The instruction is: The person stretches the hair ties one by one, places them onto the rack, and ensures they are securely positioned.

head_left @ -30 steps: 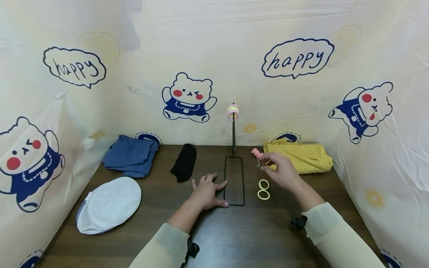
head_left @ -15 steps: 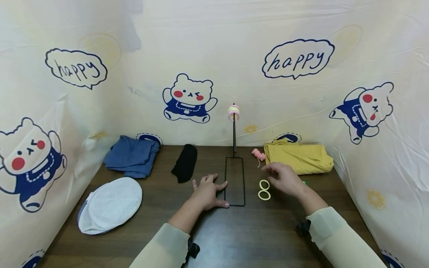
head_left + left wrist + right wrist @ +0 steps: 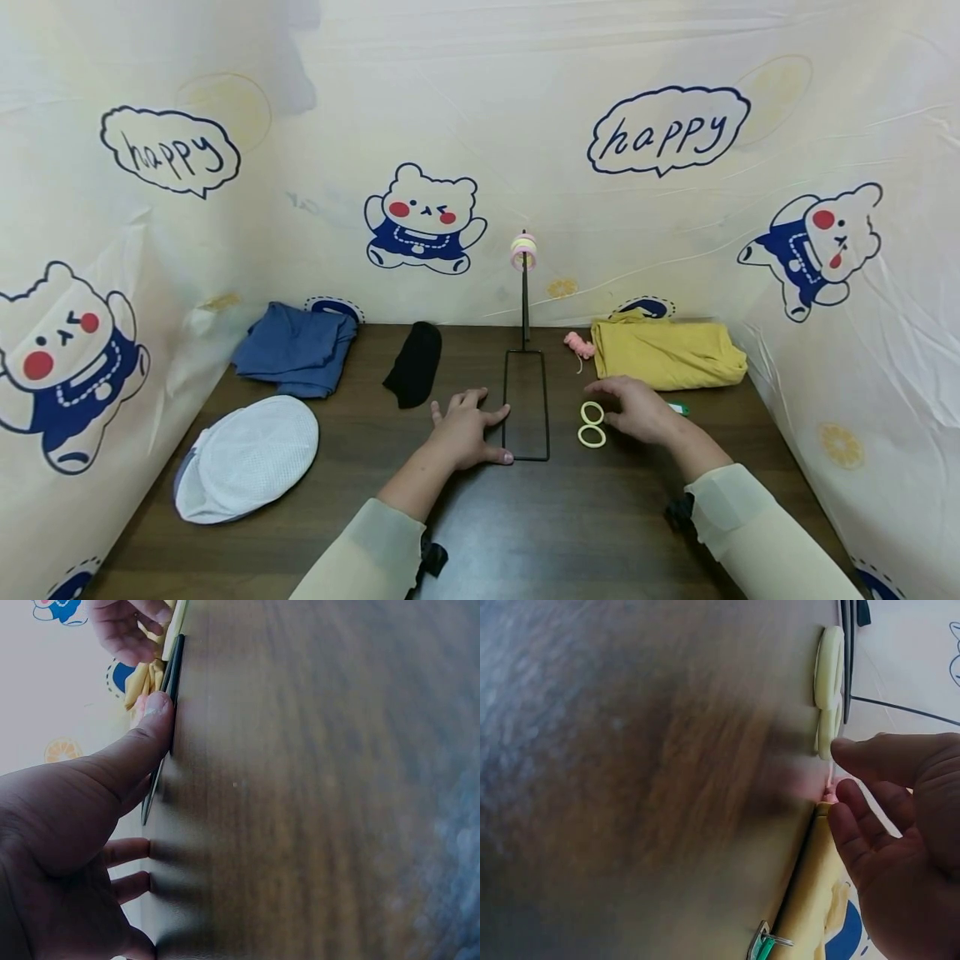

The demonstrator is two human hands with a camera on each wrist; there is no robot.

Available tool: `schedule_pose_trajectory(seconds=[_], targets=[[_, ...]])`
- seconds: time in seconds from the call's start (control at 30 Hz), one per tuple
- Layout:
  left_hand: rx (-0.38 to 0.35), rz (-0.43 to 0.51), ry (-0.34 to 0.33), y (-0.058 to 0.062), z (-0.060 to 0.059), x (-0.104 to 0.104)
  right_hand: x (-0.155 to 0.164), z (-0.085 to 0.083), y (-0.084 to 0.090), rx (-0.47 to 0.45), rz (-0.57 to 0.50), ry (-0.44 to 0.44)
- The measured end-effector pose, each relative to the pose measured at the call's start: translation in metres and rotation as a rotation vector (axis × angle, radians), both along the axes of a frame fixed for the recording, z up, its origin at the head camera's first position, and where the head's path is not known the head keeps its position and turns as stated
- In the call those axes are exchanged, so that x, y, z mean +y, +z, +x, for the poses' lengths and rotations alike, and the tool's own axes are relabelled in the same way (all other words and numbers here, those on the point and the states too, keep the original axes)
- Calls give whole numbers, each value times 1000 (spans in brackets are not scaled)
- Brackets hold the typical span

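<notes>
A black wire stand [image 3: 524,300] has a rectangular base on the dark table, and several pink and yellow rings [image 3: 523,251] hang near its top. My left hand [image 3: 465,429] lies with spread fingers at the base's left side, thumb and forefinger pressing its wire. Two pale yellow rings [image 3: 592,437] lie flat, edge to edge, right of the base. Beside them is my right hand [image 3: 637,408], fingers loosely bent and apart. In the right wrist view its thumb [image 3: 851,754] comes right up to the end of the nearer yellow ring [image 3: 826,739]; nothing is gripped.
Behind the right hand lie a pink bundle of cord [image 3: 578,345] and a folded yellow cloth [image 3: 667,354]. A small green item [image 3: 679,408] shows past the right wrist. On the left are a black sock-like cloth [image 3: 414,367], blue folded cloth [image 3: 296,350] and white cap [image 3: 247,458].
My right hand has come away from beside the pink cord, down toward me, to the two yellow rings, uncovering the green item. The left hand has stayed on the base.
</notes>
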State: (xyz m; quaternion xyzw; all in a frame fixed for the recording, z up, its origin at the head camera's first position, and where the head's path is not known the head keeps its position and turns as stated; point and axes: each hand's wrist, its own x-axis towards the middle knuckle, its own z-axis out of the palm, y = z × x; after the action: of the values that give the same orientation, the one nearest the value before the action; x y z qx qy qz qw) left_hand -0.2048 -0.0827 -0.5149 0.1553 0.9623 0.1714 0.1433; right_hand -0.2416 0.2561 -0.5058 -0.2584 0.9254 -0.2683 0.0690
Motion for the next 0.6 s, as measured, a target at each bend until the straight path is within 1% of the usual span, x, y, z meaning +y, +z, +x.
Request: schedule_pose_trajectory(seconds=[0.13,0.3,0.6], targets=[[-3,5,-2,0,0,0,0,-2,-2,-22,50,25],[-2,7,-1,1,1,0,0,-4,-3,-33,78,38],[0,10,0,0,1,-1,-2,-6,-4,-49,78,-16]])
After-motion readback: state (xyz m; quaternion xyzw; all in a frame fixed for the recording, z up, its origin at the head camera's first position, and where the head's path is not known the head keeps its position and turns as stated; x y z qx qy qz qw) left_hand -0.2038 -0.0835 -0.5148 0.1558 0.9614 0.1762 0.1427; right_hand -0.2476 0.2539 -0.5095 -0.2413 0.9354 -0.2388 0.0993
